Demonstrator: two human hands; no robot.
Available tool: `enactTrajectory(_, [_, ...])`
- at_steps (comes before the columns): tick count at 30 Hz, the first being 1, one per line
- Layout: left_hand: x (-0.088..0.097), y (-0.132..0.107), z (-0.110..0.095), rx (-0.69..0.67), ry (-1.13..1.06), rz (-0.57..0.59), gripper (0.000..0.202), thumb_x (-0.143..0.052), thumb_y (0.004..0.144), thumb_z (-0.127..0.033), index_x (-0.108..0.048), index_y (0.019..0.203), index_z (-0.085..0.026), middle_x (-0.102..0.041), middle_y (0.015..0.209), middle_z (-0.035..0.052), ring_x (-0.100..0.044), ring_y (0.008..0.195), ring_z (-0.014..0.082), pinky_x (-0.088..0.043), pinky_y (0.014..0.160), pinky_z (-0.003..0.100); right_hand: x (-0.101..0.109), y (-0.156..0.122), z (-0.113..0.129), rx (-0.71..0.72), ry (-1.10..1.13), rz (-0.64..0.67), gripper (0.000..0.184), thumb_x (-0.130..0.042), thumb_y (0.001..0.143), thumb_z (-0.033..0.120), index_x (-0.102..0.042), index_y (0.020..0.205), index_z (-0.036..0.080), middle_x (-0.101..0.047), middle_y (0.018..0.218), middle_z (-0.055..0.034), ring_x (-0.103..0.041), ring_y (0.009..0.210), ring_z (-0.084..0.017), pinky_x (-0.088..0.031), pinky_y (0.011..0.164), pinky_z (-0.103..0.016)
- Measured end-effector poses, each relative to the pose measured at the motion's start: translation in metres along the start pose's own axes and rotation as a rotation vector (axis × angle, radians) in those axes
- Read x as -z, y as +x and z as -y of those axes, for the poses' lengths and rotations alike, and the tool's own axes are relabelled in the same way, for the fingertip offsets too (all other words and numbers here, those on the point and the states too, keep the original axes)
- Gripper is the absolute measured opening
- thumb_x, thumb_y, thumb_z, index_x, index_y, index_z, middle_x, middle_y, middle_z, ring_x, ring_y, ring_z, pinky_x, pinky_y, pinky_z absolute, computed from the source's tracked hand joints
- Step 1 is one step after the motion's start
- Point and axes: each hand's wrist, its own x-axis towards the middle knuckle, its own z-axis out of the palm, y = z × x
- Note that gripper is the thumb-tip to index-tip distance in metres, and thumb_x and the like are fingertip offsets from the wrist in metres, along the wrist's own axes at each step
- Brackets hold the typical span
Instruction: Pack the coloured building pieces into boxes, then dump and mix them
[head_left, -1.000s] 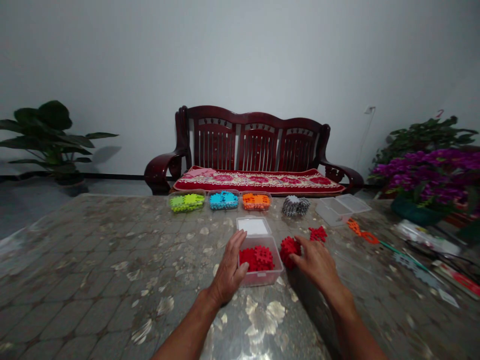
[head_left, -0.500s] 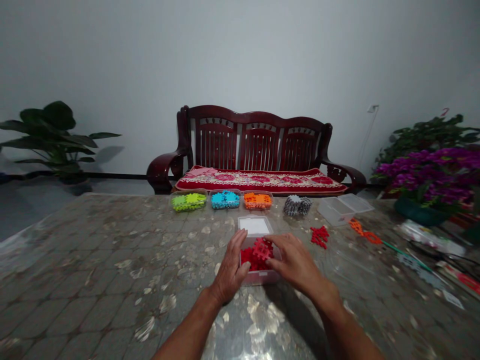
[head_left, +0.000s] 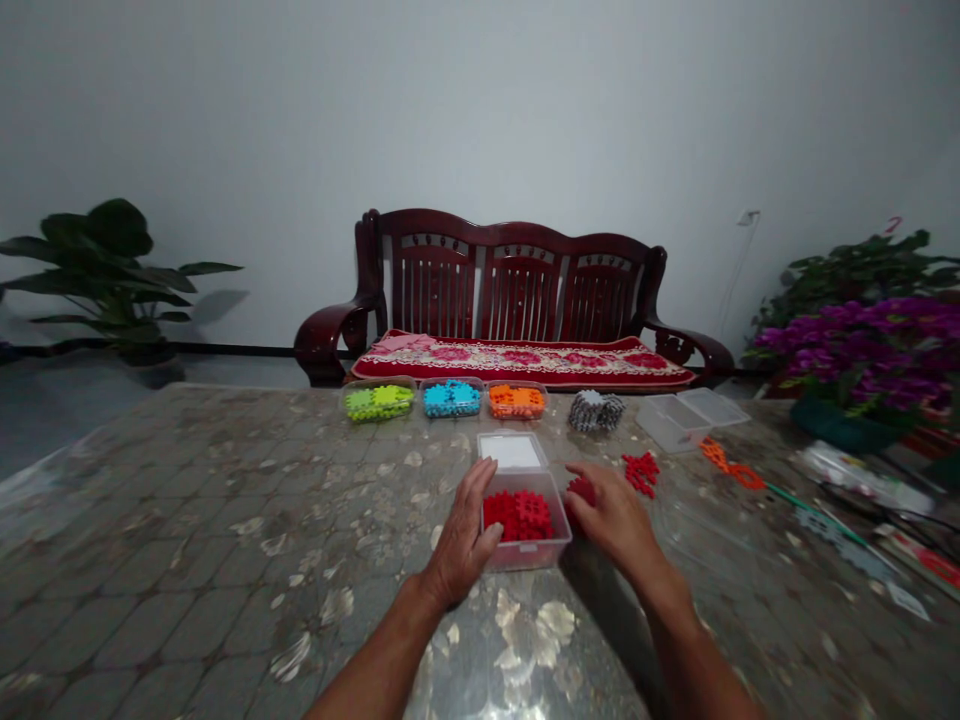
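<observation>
A clear plastic box (head_left: 527, 552) with several red interlocking pieces (head_left: 519, 513) stands on the patterned table (head_left: 225, 520); its white lid (head_left: 510, 452) lies open behind it. My left hand (head_left: 465, 530) grips the box's left side, fingers along the wall and thumb at the front corner. My right hand (head_left: 615, 515) is just right of the box, its fingers curled onto a red piece (head_left: 580, 489) lying beside the box wall. More loose red pieces (head_left: 640, 472) lie a little farther right.
At the table's far edge stand boxes of green (head_left: 377, 402), blue (head_left: 451, 398) and orange pieces (head_left: 517, 401), a grey pile (head_left: 596, 410) and an empty clear box (head_left: 679, 418). Orange pieces (head_left: 724, 462) and clutter lie right. A wooden bench (head_left: 517, 300) and plants stand behind.
My right hand carried a clump of red pieces from beside the box into it, then drew back to the right onto another red piece. The left hand stayed on the box.
</observation>
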Motion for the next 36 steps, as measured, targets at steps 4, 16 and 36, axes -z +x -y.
enactTrajectory(4, [0.001,0.0,0.0,-0.009,-0.004,0.004,0.065,-0.041,0.101,-0.034,-0.021,0.162,-0.025,-0.025,0.167,0.0122,-0.022,0.156,0.0317,-0.019,0.127,0.056,0.007,-0.003,-0.02,-0.121,-0.123,0.067,0.054,-0.065,0.083,0.036,-0.067,0.133,0.016,-0.071,0.13,-0.0167,-0.065,0.118,-0.036,-0.048,0.103,-0.05])
enactTrajectory(16, [0.0,-0.001,0.002,-0.014,-0.014,-0.006,0.065,-0.043,0.101,-0.034,-0.022,0.162,-0.026,-0.026,0.167,0.0117,-0.023,0.155,0.0317,-0.02,0.127,0.055,0.005,-0.008,-0.028,-0.142,-0.134,0.006,0.055,-0.065,0.08,0.029,-0.064,0.135,0.017,-0.075,0.12,-0.0151,-0.067,0.11,-0.032,-0.048,0.098,-0.047])
enactTrajectory(36, [-0.002,0.0,0.002,-0.029,0.015,-0.017,0.064,-0.041,0.103,-0.038,-0.02,0.162,-0.024,-0.025,0.167,0.0129,-0.024,0.155,0.0317,-0.021,0.127,0.055,-0.01,0.01,0.042,0.307,0.199,0.073,0.049,-0.061,0.082,0.015,-0.066,0.131,0.022,-0.07,0.13,-0.0094,-0.059,0.123,-0.026,-0.046,0.108,-0.046])
